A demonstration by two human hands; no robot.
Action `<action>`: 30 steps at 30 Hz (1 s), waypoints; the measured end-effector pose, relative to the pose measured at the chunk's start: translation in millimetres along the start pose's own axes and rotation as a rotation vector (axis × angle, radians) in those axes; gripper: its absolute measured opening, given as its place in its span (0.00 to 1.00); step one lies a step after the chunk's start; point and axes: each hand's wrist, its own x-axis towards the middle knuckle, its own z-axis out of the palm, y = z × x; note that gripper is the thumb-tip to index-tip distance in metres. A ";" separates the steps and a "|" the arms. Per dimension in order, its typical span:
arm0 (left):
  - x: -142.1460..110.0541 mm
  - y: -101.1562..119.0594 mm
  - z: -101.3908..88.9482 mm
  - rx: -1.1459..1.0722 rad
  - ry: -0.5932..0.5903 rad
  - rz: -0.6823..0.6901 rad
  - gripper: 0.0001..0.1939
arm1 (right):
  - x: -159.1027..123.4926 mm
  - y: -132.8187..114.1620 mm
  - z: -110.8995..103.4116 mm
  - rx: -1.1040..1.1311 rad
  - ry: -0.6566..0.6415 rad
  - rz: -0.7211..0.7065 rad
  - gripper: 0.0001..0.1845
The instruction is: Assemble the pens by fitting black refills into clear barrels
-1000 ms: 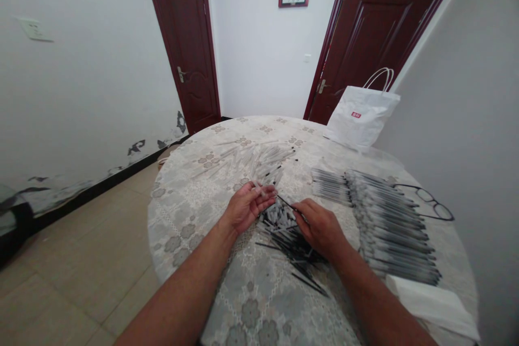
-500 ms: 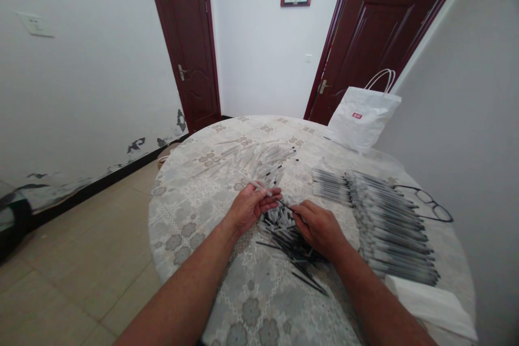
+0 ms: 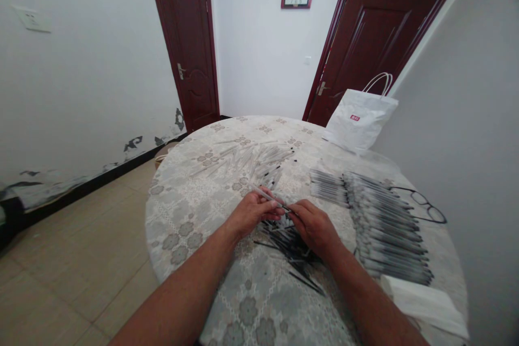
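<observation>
Over the middle of the table, my left hand (image 3: 254,211) is closed on a clear pen barrel (image 3: 263,193), its far end pointing up and left. My right hand (image 3: 315,226) pinches a thin black pen refill (image 3: 286,208). Its tip meets the near end of the barrel; how far it goes in is hidden by my fingers. Beneath both hands spreads a pile of black sticks and small clear pieces (image 3: 292,248), partly covered by the right hand. Beyond my left hand lie loose clear barrels (image 3: 259,154).
To the right are rows of dark-and-clear pens (image 3: 393,232), with a smaller group (image 3: 328,186) beside them. Eyeglasses (image 3: 425,206) lie past the rows. A white paper bag (image 3: 360,121) stands at the back right; white folded material (image 3: 425,305) lies near right on the patterned tablecloth (image 3: 251,303).
My hands have come closer together, bringing the refill against the barrel's near end. The left fingers have closed in more. The view has shifted slightly.
</observation>
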 end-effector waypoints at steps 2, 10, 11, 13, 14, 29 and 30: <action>-0.5 -0.8 1.9 0.006 -0.011 -0.001 0.16 | 1.0 -1.9 1.6 0.089 0.045 -0.016 0.13; -3.7 0.6 4.0 -0.085 -0.107 -0.084 0.16 | 3.3 -13.6 -2.2 0.368 0.162 0.032 0.09; -4.9 1.1 4.3 -0.110 -0.141 -0.107 0.15 | 3.0 -14.3 -3.0 0.393 0.172 0.058 0.08; -7.4 2.0 5.4 -0.156 -0.202 -0.146 0.14 | 1.9 -15.4 -3.8 0.427 0.184 0.098 0.06; -8.5 2.4 6.2 -0.174 -0.223 -0.159 0.13 | 1.2 -15.7 -4.2 0.437 0.183 0.111 0.06; 4.6 15.8 -12.1 -0.484 0.202 0.016 0.03 | -4.9 41.8 -27.2 -0.048 0.051 0.185 0.09; 5.6 15.2 -13.2 -0.484 0.214 0.023 0.03 | -5.2 40.0 -23.4 -0.077 -0.027 0.179 0.09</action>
